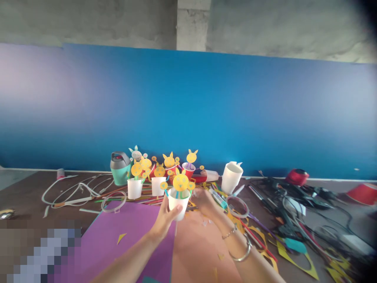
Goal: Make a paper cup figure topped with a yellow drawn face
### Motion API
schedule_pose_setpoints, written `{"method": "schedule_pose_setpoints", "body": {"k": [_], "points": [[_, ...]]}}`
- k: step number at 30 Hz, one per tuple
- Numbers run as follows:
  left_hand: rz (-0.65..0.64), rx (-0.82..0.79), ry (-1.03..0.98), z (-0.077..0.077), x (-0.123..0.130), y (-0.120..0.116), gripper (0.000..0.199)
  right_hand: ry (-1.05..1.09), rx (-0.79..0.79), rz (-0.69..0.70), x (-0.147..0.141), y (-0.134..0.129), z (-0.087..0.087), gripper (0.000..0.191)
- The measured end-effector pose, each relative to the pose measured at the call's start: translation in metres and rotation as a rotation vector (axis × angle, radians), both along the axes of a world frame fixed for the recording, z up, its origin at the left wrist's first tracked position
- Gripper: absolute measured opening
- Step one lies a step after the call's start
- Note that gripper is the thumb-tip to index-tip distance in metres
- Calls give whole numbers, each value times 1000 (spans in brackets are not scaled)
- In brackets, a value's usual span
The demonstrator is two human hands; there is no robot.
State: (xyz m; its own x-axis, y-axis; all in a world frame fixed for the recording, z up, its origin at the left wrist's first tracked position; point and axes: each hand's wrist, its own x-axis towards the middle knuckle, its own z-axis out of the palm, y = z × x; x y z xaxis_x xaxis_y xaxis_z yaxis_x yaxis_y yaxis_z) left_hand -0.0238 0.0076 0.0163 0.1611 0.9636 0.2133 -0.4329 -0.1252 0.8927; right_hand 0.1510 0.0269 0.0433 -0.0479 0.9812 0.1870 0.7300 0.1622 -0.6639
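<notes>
My left hand (165,218) is wrapped round a white paper cup (178,208), its thumb across the front. Out of the cup rises a yellow paper rabbit face (180,182), with small yellow paper discs on sticks at both sides. Close to the cup's right side is my right hand (203,201), near the right disc; its fingers are blurred and partly hidden. Behind stand similar crafts: a white cup (134,189) with a yellow animal face, another white cup (158,186), and a red cup (189,169) with a rabbit face.
Purple card (132,236) and orange card (200,243) lie in front. A green-grey canister (120,169) stands at the back left, stacked white cups (231,177) at the back right. Tape rolls, a glue stick (219,198), yellow paper scraps (297,259) and tangled cables (312,212) litter the table.
</notes>
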Motion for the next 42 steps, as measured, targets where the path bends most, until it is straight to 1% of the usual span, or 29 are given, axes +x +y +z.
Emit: {"method": "schedule_pose_setpoints", "body": {"k": [3, 4, 6, 7, 8, 10, 12, 15, 18, 22, 25, 27, 31, 36, 42], "points": [[-33, -4, 3, 4, 0, -3, 63, 190, 29, -67, 9, -1, 17, 39], [-62, -5, 9, 6, 1, -4, 63, 351, 41, -67, 10, -4, 22, 42], [-130, -1, 28, 9, 2, -7, 63, 604, 34, -2, 10, -11, 32, 45], [-156, 7, 39, 11, 2, -8, 63, 682, 26, 16, 8, -14, 36, 50], [-177, 17, 48, 12, 3, -9, 63, 715, 29, 9, 6, -17, 40, 55], [-193, 42, 60, 13, 5, -10, 64, 717, 58, -30, 0, -21, 44, 62], [-187, 59, 74, 12, 7, -9, 65, 669, 114, -68, -6, -25, 46, 60], [-168, 73, 99, 12, 9, -8, 62, 591, 200, -74, -14, -32, 48, 57], [-171, 79, 102, 13, 8, -6, 60, 580, 243, -45, -16, -36, 51, 56], [-151, 78, 89, 15, 6, -5, 57, 585, 188, -17, -9, -34, 53, 56], [-121, 40, 89, 14, 5, -6, 55, 584, 128, 1, -2, -29, 52, 56], [-101, 14, 88, 12, 4, -6, 53, 590, 104, 2, 2, -26, 51, 52], [-108, 10, 92, 8, 3, -5, 56, 596, 97, -42, 3, -23, 49, 43], [-105, 35, 90, 7, 2, -4, 60, 729, 26, -90, 1, -21, 47, 46], [-101, 41, 80, 7, 2, -4, 58, 825, -40, -122, -1, -20, 45, 47]]}}
